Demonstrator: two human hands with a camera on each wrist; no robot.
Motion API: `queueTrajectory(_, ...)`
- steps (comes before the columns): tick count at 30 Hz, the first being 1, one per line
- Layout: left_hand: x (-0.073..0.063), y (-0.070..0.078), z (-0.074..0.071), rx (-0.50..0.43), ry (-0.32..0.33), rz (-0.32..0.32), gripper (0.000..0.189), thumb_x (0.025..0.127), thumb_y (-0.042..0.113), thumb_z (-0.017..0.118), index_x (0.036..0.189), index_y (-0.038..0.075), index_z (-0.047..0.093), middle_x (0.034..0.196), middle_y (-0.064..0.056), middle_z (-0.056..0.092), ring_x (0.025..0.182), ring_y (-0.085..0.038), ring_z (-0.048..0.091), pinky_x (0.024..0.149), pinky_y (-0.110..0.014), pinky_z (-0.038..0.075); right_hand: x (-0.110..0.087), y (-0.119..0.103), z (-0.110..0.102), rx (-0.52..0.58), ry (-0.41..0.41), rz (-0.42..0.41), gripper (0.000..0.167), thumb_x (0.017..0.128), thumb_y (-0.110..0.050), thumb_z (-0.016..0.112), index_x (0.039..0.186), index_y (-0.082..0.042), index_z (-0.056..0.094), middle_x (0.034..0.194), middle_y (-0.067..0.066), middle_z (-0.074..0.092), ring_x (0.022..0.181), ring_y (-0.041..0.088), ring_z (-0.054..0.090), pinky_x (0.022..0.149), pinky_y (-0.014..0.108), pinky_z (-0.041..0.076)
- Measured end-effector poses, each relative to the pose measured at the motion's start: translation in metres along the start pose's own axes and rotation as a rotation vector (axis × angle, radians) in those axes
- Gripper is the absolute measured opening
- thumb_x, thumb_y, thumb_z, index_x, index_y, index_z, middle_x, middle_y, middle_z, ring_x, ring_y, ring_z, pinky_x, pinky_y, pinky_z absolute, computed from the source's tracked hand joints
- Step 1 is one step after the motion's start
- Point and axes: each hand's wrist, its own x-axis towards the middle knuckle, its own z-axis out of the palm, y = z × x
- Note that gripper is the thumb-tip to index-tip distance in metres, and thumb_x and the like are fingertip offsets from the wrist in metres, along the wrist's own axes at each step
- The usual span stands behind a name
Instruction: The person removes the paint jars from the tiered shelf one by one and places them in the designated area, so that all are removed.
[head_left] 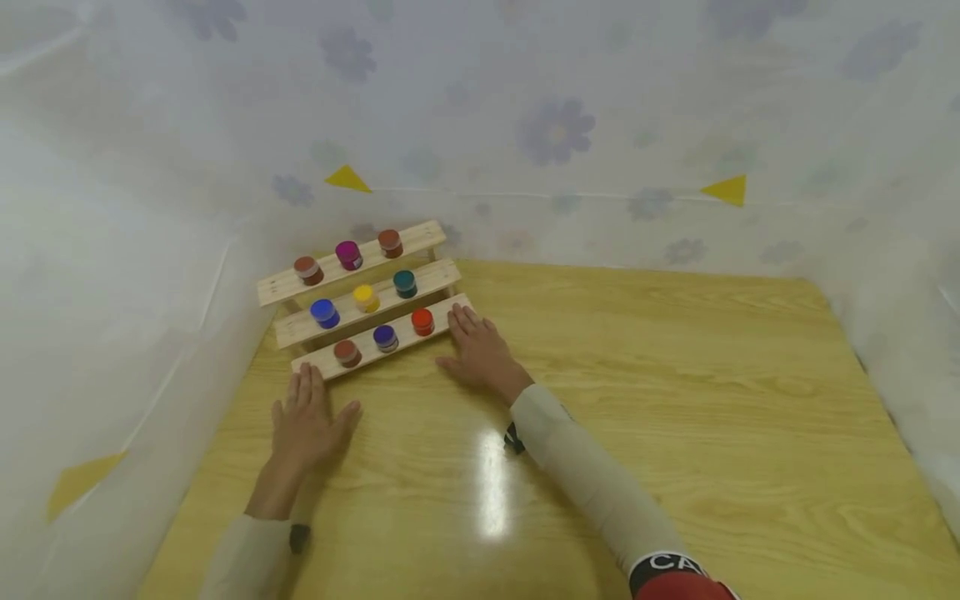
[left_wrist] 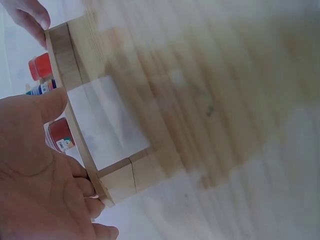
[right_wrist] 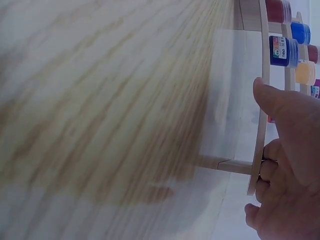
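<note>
A three-step wooden rack [head_left: 346, 308] stands slantwise at the far left of the table, bearing small paint jars. On its lowest step are a brown jar [head_left: 347, 353], a dark blue jar [head_left: 386, 337] and a red jar [head_left: 422, 322]. Blue [head_left: 325, 313], yellow [head_left: 366, 297] and green [head_left: 405, 283] jars fill the middle step; a magenta jar [head_left: 348, 255] sits between two brown ones on top. My left hand [head_left: 306, 421] rests its extended fingertips on the lowest step's left end, thumb spread. At the right end, my right hand [head_left: 480, 354] lies with fingers extended on that step.
A wood-grain table [head_left: 675, 400] extends to the right of the rack. Whitish flowered sheeting [head_left: 480, 108] closes off the back and sides, close behind the rack. Yellow triangles [head_left: 726, 191] mark the sheeting.
</note>
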Motion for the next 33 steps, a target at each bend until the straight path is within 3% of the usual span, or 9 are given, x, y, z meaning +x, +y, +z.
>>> queueTrajectory(5, 0.008, 0.006, 0.000, 0.012, 0.006, 0.049, 0.093, 0.096, 0.056, 0.038, 0.147, -0.010, -0.003, 0.155, -0.027, -0.008, 0.143, -0.046, -0.003, 0.108, -0.072, 0.004, -0.008, 0.009, -0.001, -0.016, -0.004, 0.045, 0.085, 0.095, -0.062, 0.034, 0.153, -0.008, 0.003, 0.160, 0.007, -0.003, 0.149, 0.023, 0.002, 0.120, 0.044, 0.014)
queueTrajectory(15, 0.020, 0.023, 0.004, 0.037, -0.015, 0.081, 0.092, 0.096, 0.053, 0.042, 0.148, -0.009, -0.002, 0.156, -0.025, -0.007, 0.144, -0.045, -0.002, 0.109, -0.070, 0.007, -0.028, 0.024, 0.003, -0.086, -0.001, 0.091, 0.086, 0.095, -0.061, 0.034, 0.152, -0.006, 0.001, 0.160, 0.010, -0.003, 0.149, 0.024, 0.003, 0.120, 0.044, 0.014)
queueTrajectory(33, 0.039, 0.059, 0.014, 0.089, -0.027, 0.227, 0.089, 0.095, 0.052, 0.046, 0.149, -0.005, 0.004, 0.158, -0.020, -0.002, 0.146, -0.039, 0.002, 0.112, -0.067, 0.012, -0.081, 0.056, 0.006, -0.025, 0.059, 0.184, 0.083, 0.096, -0.055, 0.041, 0.152, -0.003, 0.008, 0.160, 0.013, 0.003, 0.148, 0.028, 0.008, 0.120, 0.047, 0.015)
